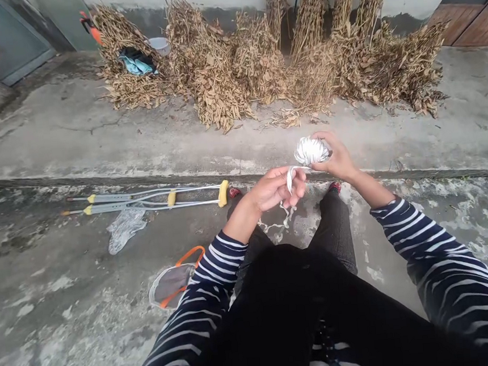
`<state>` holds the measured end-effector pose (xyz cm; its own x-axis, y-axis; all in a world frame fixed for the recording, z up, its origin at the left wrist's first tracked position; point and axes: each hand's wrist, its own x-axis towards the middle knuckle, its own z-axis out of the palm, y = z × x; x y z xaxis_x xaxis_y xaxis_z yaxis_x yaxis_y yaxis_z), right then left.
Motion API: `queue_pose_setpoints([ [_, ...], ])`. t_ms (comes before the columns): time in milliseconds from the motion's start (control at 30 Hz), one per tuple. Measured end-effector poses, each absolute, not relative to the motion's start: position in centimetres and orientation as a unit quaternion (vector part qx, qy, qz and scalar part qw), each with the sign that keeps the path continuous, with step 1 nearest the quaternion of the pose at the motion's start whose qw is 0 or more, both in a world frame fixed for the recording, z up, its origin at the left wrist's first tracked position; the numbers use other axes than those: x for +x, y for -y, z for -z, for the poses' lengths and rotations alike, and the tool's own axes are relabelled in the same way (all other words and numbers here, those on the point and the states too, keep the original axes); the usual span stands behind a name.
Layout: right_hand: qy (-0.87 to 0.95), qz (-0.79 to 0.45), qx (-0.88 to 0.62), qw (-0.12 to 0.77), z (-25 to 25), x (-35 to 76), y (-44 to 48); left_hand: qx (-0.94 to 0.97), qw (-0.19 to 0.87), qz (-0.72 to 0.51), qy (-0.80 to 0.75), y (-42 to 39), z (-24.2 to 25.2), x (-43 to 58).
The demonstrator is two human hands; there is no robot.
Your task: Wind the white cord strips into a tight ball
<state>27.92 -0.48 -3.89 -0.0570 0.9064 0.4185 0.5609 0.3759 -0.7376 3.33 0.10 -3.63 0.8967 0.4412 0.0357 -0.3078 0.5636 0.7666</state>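
My right hand (338, 157) is wrapped around the right side of a ball of white twine (310, 150), held out in front of me above the step edge. From the ball a flat white strand (290, 180) runs over to my left hand (276, 188), whose fingers are closed on it just lower and to the left. Below my left hand a loose, kinked length of the same twine (285, 220) hangs down between my legs. Its lower end is partly hidden by my hand and trousers.
A pair of crutches (155, 199) lies on the ground at left, beside a clear plastic bag (126, 227). Nearer me is a grey bag with orange handles (171, 286). Dried stalk bundles (220, 65) lean along the wall, with a white bucket (159, 45) behind. A low concrete step (173, 149) crosses ahead.
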Motion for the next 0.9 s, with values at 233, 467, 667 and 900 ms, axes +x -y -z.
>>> queue_pose_setpoints([
  [233, 0.687, -0.375, -0.492, 0.381, 5.6, 26.1, 3.9, 0.352, 0.843, -0.365, -0.178, -1.7, 2.2, 3.9],
  [467, 0.621, -0.467, -0.451, 0.438, 5.2, 24.7, 6.1, 0.303, 0.836, -0.392, -0.236, -1.8, 2.7, 4.8],
  [667, 0.653, -0.469, -0.425, 0.415, 5.2, 24.9, 7.0, 0.32, 0.834, -0.371, -0.251, -2.0, 4.0, 4.3],
  [900, 0.705, -0.487, -0.39, 0.337, 4.0, 26.3, 7.2, 0.388, 0.838, -0.298, -0.243, -3.7, 5.5, 2.9],
])
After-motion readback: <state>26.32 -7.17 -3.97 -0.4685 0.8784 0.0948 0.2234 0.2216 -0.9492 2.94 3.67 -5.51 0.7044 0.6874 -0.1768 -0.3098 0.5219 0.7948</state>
